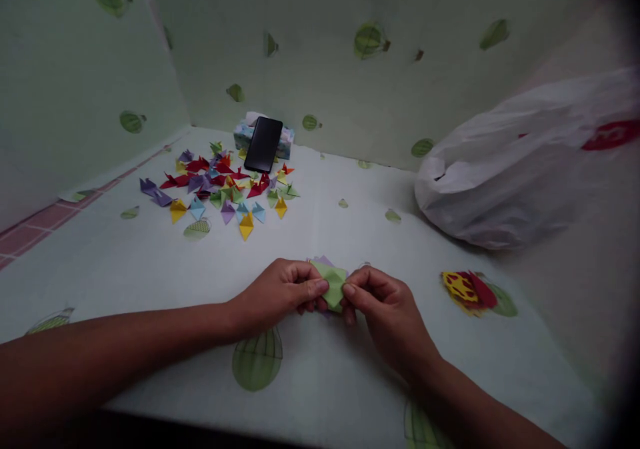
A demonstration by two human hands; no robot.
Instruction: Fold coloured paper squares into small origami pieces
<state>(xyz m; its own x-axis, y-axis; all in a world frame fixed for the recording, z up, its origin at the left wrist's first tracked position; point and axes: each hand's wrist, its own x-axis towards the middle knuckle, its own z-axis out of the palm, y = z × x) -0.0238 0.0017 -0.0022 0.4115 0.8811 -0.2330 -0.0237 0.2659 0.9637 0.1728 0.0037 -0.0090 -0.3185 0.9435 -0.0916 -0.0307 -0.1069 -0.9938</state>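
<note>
Pale tabletop (320, 232) below balloon-patterned walls (310, 42). The person's left hand (293, 290) and right hand (384, 302) pinch green paper (335, 278) mid-table; folded paper figures (200, 182) crowd the far left, and a plastic bag (495, 182) bulges at right.

Hands (283, 290) partly cover the green paper (335, 278), its folds seemingly blurred.

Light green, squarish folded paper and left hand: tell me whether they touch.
Touching. The head view shows it plainly: the left hand lays its thumb over the left side of the light green, squarish folded paper.
</note>
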